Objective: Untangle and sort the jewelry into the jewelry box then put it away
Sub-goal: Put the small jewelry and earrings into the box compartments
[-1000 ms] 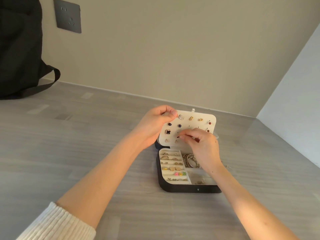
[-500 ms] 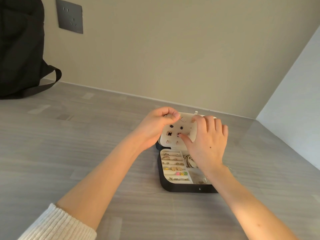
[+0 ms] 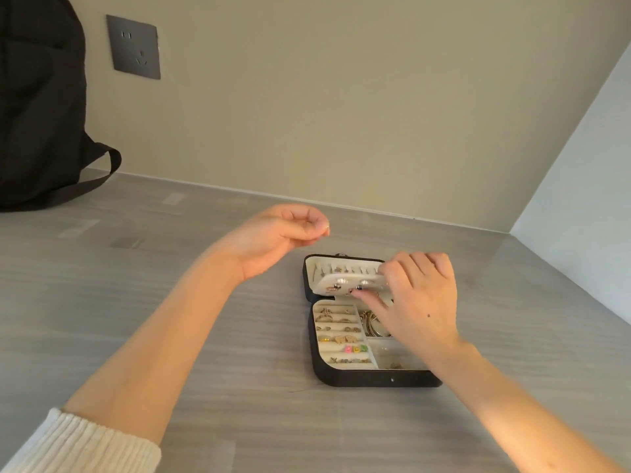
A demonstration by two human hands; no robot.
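Counted 2 hands: left hand (image 3: pixel 273 240), right hand (image 3: pixel 420 302). There was 1 box (image 3: pixel 358 378) under the right hand and 1 panel (image 3: pixel 345 279) at its fingertips. 3 coloured charms (image 3: pixel 355 349) sat left of the right wrist: pink, yellow, green. Rings and studs were too small to count. Far left of the left hand were 1 bag (image 3: pixel 37 114) and 1 socket (image 3: pixel 134 46). 1 sleeve (image 3: pixel 78 445) showed, on the left arm.

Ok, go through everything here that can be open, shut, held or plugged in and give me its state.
Jewelry box: open, lid swung back.
Earring panel: tilted above the lid, not flat against it.
Compartments: hold jewelry.
Left hand: raised, loosely curled, holds nothing.
Right hand: grips the earring panel's edge.
Wall socket: nothing plugged in.
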